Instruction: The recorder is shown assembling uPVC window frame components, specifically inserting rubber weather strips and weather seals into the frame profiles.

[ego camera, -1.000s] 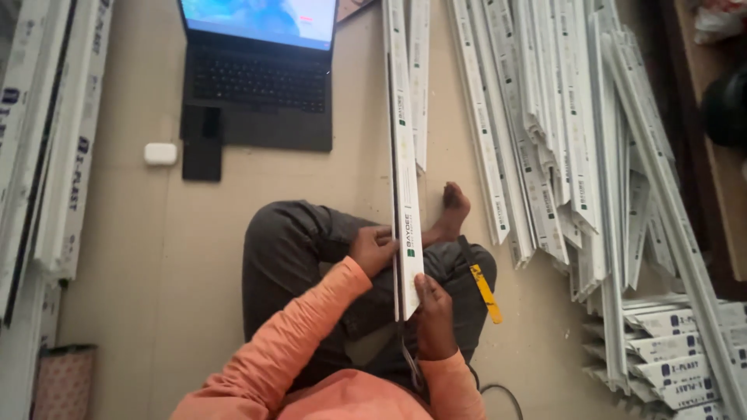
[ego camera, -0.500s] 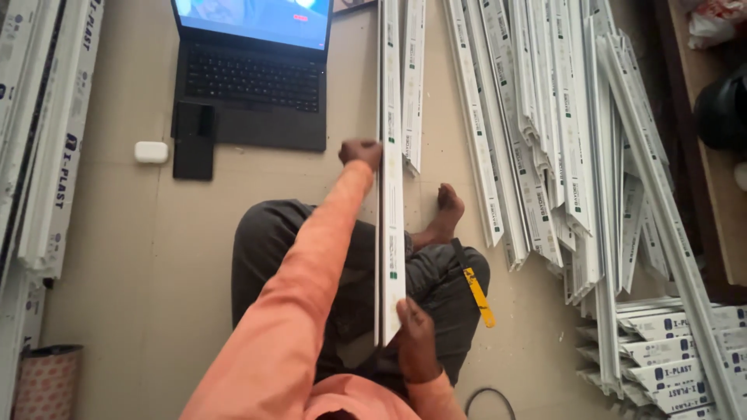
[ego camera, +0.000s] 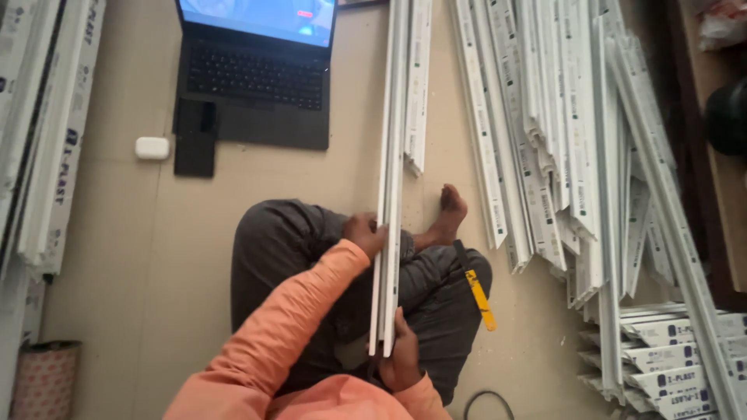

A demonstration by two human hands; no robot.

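left hand (ego camera: 364,232) grips white strip (ego camera: 391,155) | right hand (ego camera: 402,359) clamps its near end

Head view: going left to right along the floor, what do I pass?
Strips stacked at the left edge → white case → black phone → laptop → long strip held by the left hand and right hand → yellow tool → strip pile.
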